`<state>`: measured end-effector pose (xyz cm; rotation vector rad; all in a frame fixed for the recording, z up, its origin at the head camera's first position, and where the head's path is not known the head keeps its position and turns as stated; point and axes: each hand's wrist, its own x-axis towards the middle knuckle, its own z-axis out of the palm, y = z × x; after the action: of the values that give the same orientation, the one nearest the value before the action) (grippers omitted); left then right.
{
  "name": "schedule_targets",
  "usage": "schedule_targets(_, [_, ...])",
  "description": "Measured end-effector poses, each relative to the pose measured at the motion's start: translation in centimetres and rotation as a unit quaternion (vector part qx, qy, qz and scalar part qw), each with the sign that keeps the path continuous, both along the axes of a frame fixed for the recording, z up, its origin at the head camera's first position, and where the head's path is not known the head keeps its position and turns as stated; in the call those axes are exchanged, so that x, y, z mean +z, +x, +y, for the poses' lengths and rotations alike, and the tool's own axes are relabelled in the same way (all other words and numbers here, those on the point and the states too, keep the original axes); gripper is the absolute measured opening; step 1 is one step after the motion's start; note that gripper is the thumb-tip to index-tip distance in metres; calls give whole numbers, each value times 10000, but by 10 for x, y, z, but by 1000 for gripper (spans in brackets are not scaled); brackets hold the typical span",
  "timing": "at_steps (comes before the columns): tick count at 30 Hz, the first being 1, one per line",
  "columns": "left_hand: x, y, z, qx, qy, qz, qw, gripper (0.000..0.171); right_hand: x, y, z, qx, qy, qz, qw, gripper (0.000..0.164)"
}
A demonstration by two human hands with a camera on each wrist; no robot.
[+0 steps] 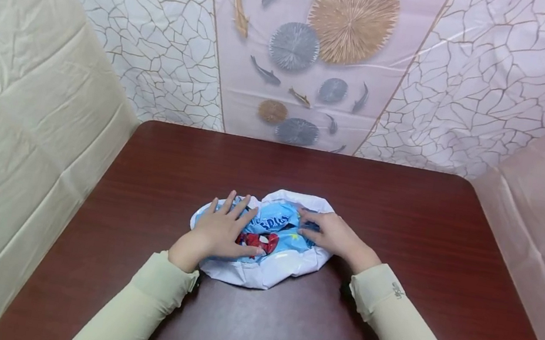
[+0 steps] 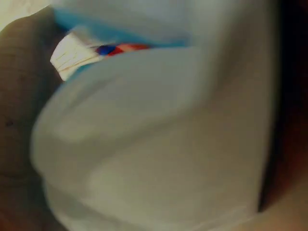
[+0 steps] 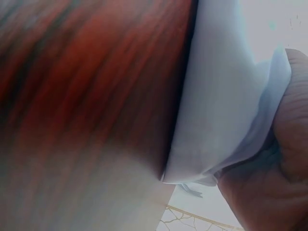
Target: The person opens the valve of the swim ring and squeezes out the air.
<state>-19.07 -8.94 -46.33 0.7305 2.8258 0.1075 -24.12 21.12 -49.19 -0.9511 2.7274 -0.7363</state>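
Observation:
A crumpled, glossy vinyl inflatable (image 1: 285,261), slack and folded, lies in the middle of the table. Its rim is white; the centre is blue with dark blue lettering and a red printed figure. My left hand (image 1: 222,230) lies over its left part, fingers spread and thumb stretched across the red print. Over the right part, my right hand (image 1: 329,232) touches the blue vinyl with bent fingers, its thumb apart from them. White vinyl (image 2: 134,139) fills most of the left wrist view. In the right wrist view the palm (image 3: 293,144) lies against the white edge.
The dark red-brown wooden table (image 1: 429,230) has rounded far corners. Behind it hangs a patterned sheet (image 1: 289,77) with fish and round discs. Quilted cream panels (image 1: 30,114) flank both sides.

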Motion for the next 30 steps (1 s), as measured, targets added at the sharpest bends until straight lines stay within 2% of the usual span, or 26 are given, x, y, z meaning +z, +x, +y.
schedule_targets(5, [-9, -1, 0, -25, 14, -52, 10000, 88, 0, 0, 0, 18, 0, 47, 10000, 15])
schedule_targets(14, [-19, -2, 2, 56, -228, -181, 9996, 88, -2, 0, -2, 8, 70, 164, 9998, 13])
schedule_targets(22, [-19, -4, 7, 219, -405, -614, 9971, 89, -4, 0, -2, 61, -30, 199, 9998, 11])
schedule_targets(30, [-13, -3, 8, 227, -477, -665, 9964, 90, -3, -1, -2, 75, -11, 236, 9997, 10])
